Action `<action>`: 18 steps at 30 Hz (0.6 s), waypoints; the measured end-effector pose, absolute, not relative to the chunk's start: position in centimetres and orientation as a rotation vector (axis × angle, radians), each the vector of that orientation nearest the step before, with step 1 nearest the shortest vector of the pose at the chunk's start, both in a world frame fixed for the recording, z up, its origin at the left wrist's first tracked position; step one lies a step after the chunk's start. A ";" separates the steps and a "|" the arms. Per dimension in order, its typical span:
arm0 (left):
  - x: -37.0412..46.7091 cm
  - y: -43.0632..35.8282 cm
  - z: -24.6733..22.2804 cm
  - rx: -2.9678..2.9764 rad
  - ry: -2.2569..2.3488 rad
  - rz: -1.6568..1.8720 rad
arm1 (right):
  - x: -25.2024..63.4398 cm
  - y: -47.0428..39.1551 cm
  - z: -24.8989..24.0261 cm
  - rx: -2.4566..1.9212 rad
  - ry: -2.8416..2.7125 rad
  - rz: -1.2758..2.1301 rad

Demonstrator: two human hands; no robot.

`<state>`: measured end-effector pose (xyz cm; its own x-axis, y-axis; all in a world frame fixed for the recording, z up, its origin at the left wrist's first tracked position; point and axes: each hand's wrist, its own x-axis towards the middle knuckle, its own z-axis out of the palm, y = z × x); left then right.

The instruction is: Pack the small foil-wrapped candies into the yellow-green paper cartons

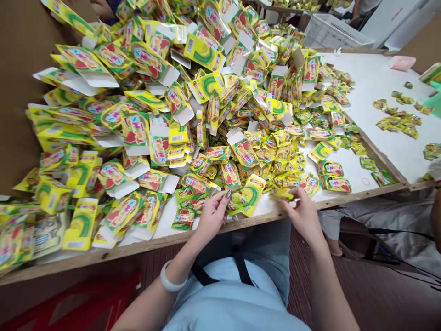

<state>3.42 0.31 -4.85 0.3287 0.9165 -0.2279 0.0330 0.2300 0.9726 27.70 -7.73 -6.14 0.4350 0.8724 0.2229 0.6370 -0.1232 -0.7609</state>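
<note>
My left hand point(214, 212) is at the table's front edge, thumb and fingers pinched on the end of a small green candy packet point(237, 201). Directly beside that packet a yellow box point(254, 193) with a green ring design leans at a tilt. To the right, my right hand point(303, 212) has its fingertips closed on a small yellow candy packet point(282, 195), slightly blurred. Several green packets point(184, 216) lie left of my left hand. Behind both hands is a loose heap of small yellow packets point(284, 161).
A tall pile of printed boxes point(144, 59), many with open flaps, covers the table's left and back. Its wooden edge point(375, 154) borders another white table with loose packets point(399, 122). A white crate point(336, 32) stands behind. A person's grey-clothed leg point(382, 220) is at right; a red stool point(86, 299) is lower left.
</note>
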 end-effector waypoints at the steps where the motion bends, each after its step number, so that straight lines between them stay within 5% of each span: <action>1: 3.4 0.3 -5.0 1.178 1.057 0.784 | 27.7 -7.9 -5.9 -1.777 -1.131 0.408; 9: 4.5 -0.3 -4.6 1.155 0.896 0.625 | 24.0 -7.1 -3.8 -1.208 -0.832 1.198; 15: 4.6 -0.2 -4.6 1.117 0.852 0.590 | 23.2 -6.3 -2.9 -1.247 -0.913 1.218; 18: 4.4 -0.3 -4.7 1.122 0.858 0.599 | 23.2 -6.9 -3.0 -1.301 -1.091 0.887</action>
<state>4.39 -0.30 -4.73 0.5522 0.7839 -0.2839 0.0039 0.3381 0.9411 23.19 -6.92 -3.05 0.2791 0.9533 0.1153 0.0822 0.0959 -0.9920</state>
